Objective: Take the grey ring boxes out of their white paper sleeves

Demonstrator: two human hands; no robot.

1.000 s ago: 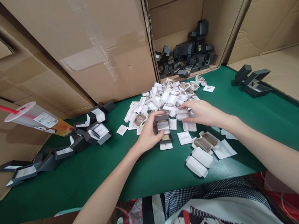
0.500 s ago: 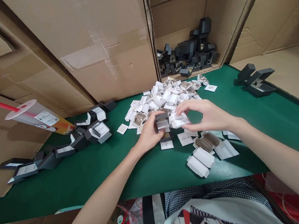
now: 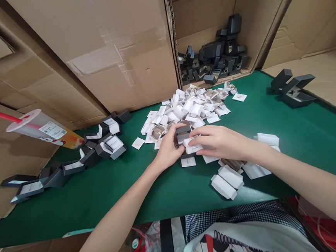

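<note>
My left hand (image 3: 169, 147) is closed round a small dark grey jewelry box (image 3: 182, 129) whose lid stands up. My right hand (image 3: 220, 139) pinches a folded white paper insert (image 3: 193, 147) over the box's opening; its fingers partly hide how far in it sits. Just beyond both hands spreads a heap of folded white inserts and small cards (image 3: 181, 109). Below the right wrist lie two white folded inserts (image 3: 227, 181) and a greyish-brown one (image 3: 232, 164), partly covered by the arm.
Filled dark boxes (image 3: 111, 146) stand in a row at left, beside a tilted drink cup (image 3: 49, 129) with a red straw. More dark boxes (image 3: 215, 56) are piled in an open carton at the back. Two open boxes (image 3: 296, 90) stand at far right.
My right hand has carried the white insert leftward from beside the heap to the box's opening. My left hand keeps holding the box in nearly the same spot.
</note>
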